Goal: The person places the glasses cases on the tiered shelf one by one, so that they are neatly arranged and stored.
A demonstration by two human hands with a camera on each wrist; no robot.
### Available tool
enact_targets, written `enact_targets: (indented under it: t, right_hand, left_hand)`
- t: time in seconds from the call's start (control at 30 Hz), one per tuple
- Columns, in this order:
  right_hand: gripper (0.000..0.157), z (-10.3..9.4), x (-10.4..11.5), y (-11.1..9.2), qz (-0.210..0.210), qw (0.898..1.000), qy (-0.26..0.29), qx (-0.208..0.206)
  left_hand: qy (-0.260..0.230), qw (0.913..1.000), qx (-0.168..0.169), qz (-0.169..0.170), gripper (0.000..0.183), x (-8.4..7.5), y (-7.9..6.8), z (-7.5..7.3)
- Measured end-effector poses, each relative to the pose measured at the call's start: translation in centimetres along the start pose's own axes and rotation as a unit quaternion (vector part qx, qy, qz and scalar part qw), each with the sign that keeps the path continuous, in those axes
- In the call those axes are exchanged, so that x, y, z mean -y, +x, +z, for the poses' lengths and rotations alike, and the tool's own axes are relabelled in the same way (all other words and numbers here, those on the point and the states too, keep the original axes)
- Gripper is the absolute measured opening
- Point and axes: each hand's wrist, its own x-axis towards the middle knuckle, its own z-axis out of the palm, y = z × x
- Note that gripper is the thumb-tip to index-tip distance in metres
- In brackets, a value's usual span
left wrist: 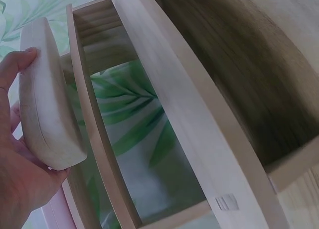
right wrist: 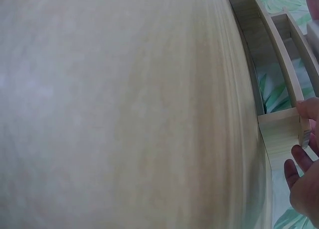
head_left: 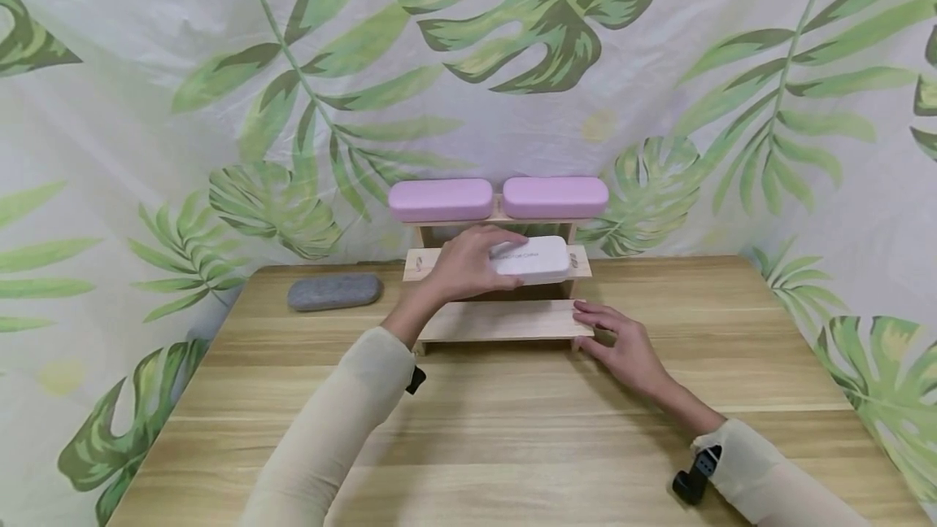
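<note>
A white glasses case (head_left: pixel 542 263) with small dark print on its lid is pinched between the thumb and fingers of my left hand (head_left: pixel 468 263), right at the middle tier of a three-tier wooden rack (head_left: pixel 505 321). Seen from the left wrist, the case (left wrist: pixel 47 104) stands beside the tier boards, with fingertips on its far side and thumb on its near end. My right hand (head_left: pixel 625 348) grips the right end of the lowest board, thumb at the front edge and fingers on top; the right wrist view shows its fingers (right wrist: pixel 301 157) around that board's end.
Two pink glasses cases (head_left: pixel 441 200) lie end to end on the top tier. To the rack's left, a grey felt glasses case (head_left: pixel 335 292) rests on the wooden table (head_left: pixel 512 446). A leaf-patterned curtain (head_left: pixel 622 39) hangs close behind the rack.
</note>
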Motion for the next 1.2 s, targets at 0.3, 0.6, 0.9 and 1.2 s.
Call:
enact_targets:
  t: [0.3,0.6,0.9,1.2]
  right_hand:
    - [0.041,0.0,-0.1,0.0,0.003,1.000,0.007,0.001]
    - [0.040,0.0,-0.3,0.0,-0.004,1.000,0.009,-0.004]
    - [0.040,0.0,-0.2,-0.1,0.001,1.000,0.013,0.001]
    - [0.039,0.1,-0.4,-0.1,0.001,1.000,0.016,0.000]
  left_hand:
    - [0.008,0.9999,0.013,-0.005,0.064,-0.7,1.1,0.9]
    - [0.012,0.9997,0.018,-0.010,0.065,-1.6,2.1,1.8]
    - [0.008,0.9997,0.016,-0.014,0.066,-2.2,2.7,2.6]
    - [0.022,0.9993,0.026,-0.015,0.064,-2.7,3.3,3.2]
